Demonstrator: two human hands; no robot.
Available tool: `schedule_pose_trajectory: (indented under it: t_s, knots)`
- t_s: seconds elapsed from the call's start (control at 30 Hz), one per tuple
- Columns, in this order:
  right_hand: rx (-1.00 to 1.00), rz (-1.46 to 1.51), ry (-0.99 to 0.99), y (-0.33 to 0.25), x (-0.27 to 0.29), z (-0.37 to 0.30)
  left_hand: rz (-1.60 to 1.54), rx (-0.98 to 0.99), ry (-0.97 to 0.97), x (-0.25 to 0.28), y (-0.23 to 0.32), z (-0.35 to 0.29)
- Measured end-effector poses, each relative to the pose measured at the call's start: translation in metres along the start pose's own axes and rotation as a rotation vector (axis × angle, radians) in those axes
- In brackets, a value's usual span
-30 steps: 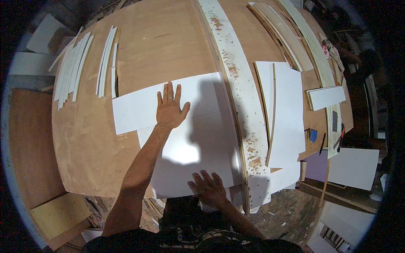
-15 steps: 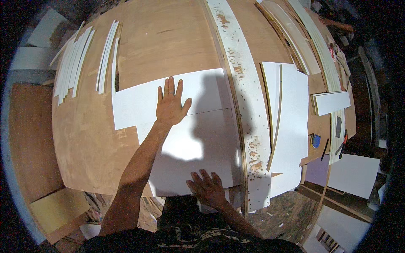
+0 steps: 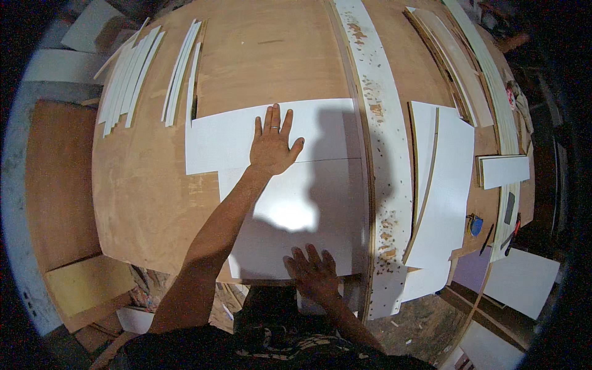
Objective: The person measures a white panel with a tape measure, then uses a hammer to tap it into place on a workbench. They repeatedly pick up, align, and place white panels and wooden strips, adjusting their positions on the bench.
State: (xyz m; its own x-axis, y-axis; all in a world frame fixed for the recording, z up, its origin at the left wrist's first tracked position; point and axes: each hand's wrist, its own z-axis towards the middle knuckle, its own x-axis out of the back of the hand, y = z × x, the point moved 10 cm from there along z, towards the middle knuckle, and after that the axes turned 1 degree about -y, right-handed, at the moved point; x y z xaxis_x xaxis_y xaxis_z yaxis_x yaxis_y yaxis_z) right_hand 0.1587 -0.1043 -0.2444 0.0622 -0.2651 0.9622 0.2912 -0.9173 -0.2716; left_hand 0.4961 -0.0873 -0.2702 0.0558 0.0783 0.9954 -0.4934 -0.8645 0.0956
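Observation:
My left hand (image 3: 271, 148) lies flat on a white rectangular panel (image 3: 213, 147), fingers spread and pointing away from me, with a ring on one finger. Along a thin seam, that panel meets a second white panel (image 3: 336, 219) on the near side. My right hand (image 3: 314, 274) rests palm down with parted fingers at the near edge of this second panel. Neither hand holds anything. Beside both panels, on their right, runs a long white board (image 3: 398, 185) with dark specks and chipped patches. A shadow covers much of the near panel.
Both panels lie on a large brown wooden table (image 3: 145, 197). Narrow white strips (image 3: 132, 77) lie at far left. Right of the speckled board are another white panel (image 3: 447, 179), a blue tape measure (image 3: 474, 225) and a small white board (image 3: 505, 171). Offcuts and scraps surround the table.
The whole view has shifted, so the table and panels appear farther right. Both hands stay at about the same places on the panels.

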Motion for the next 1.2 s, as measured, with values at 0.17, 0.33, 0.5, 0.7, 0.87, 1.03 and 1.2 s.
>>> schedule_pose_trajectory:
  t_s: [0.17, 0.33, 0.5, 0.7, 0.87, 1.03, 1.2]
  knots:
    - [-0.034, 0.033, -0.044, 0.003, -0.003, 0.006, -0.015, 0.007, -0.021, -0.004, -0.004, 0.006]
    - [-0.027, 0.063, -0.059, 0.007, -0.001, 0.010, -0.008, 0.003, -0.030, -0.003, -0.006, 0.012]
    - [-0.007, 0.100, -0.092, 0.010, -0.001, 0.016, -0.002, 0.001, -0.019, 0.000, -0.006, 0.020]
    - [-0.040, 0.163, -0.228, 0.015, -0.008, 0.022, 0.017, 0.001, -0.049, -0.002, -0.007, 0.028]
    - [-0.021, 0.157, -0.081, 0.017, 0.006, 0.027, 0.033, 0.002, -0.052, -0.002, -0.010, 0.033]
    - [0.009, 0.103, -0.098, 0.018, 0.002, 0.034, 0.012, -0.004, -0.038, -0.002, -0.014, 0.040]
    - [0.043, -0.105, -0.183, 0.020, 0.000, 0.044, -0.024, -0.007, -0.018, 0.002, -0.016, 0.048]
